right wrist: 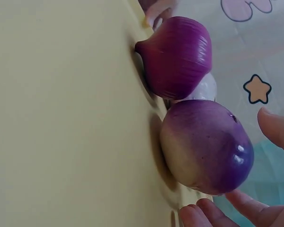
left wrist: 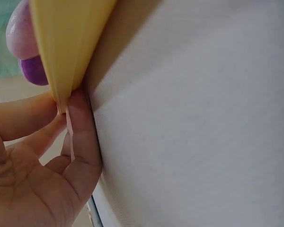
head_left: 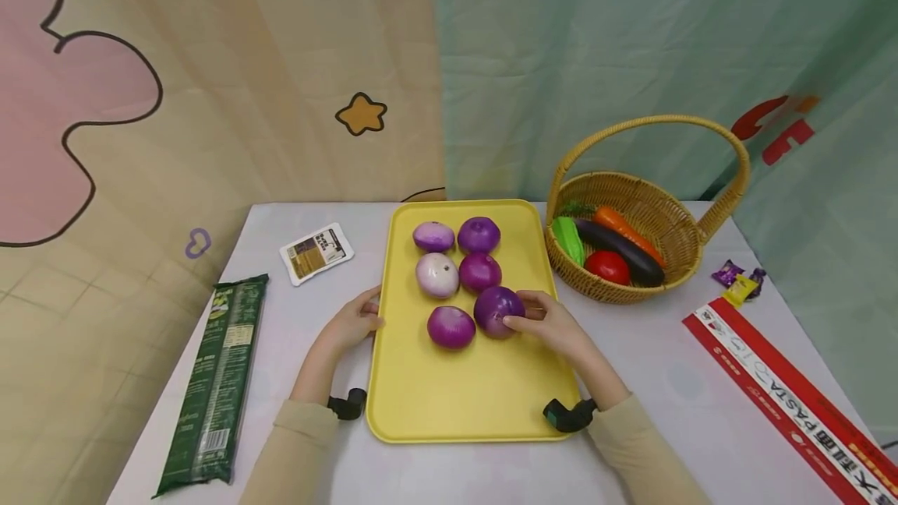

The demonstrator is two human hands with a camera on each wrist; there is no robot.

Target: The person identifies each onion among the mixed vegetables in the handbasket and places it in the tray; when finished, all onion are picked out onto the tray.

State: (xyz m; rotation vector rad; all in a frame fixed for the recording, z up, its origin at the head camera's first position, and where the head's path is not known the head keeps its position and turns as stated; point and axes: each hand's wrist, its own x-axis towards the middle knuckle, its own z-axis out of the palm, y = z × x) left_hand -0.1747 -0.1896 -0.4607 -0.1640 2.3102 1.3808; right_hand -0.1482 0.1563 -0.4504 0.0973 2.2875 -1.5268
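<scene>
The right hand (head_left: 557, 323) touches a round purple onion (head_left: 499, 311) with relaxed, spread fingertips (right wrist: 206, 213); the left hand (head_left: 351, 323) pinches the flat yellow plastic tray's (head_left: 456, 396) edge.

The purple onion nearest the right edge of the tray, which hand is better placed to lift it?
Right hand: its fingertips already touch that purple onion, while the left hand grips the yellow tray edge.
</scene>
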